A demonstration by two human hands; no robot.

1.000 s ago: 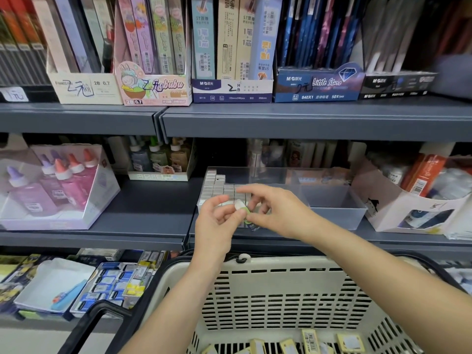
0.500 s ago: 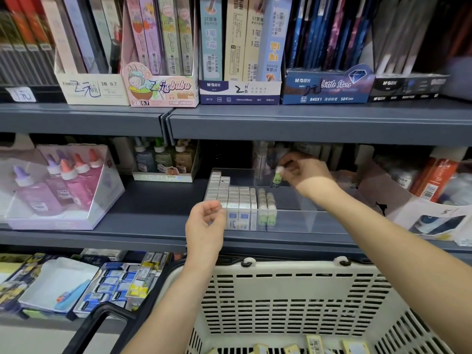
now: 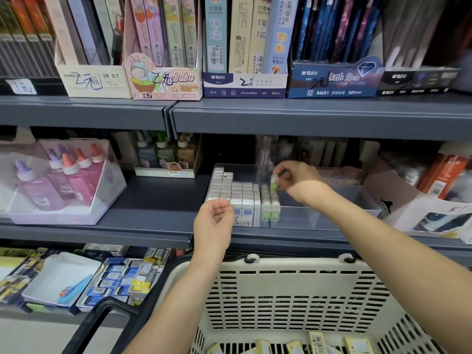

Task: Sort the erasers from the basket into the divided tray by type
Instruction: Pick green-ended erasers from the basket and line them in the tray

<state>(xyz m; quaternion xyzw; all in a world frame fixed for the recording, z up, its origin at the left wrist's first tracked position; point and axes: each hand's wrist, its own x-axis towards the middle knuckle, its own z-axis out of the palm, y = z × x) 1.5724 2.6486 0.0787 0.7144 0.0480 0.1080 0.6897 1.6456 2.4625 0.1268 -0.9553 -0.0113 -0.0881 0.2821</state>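
Done so far: The clear tray (image 3: 332,218) sits on the gray shelf (image 3: 153,200). Its left side holds neat rows of white erasers (image 3: 229,190). Just beside them stand two short rows of green erasers (image 3: 270,203).

Step now: I think I am adding one more green one at the back of its row.

Left to do: Some yellow erasers (image 3: 293,347) lie at the bottom of the basket (image 3: 293,290) — I only see a few, at the low edge of the view. The right part of the tray has no erasers that I can see. So I guess the white and green kinds are mostly sorted and the yellow kind is not yet started.

Right hand grip: The right hand (image 3: 298,182) has its fingertips pinched together on the green eraser (image 3: 273,183).

Left hand grip: The left hand (image 3: 213,223) hangs in front of the tray's near left corner with its fingers curled in. I cannot tell if anything is inside.

Where the eraser is: It is over the back end of the green rows, inside the tray. I cannot tell if it touches the ones below.

How the eraser looks: It is small and stands up straight — white on top, green lower down, like its neighbors.
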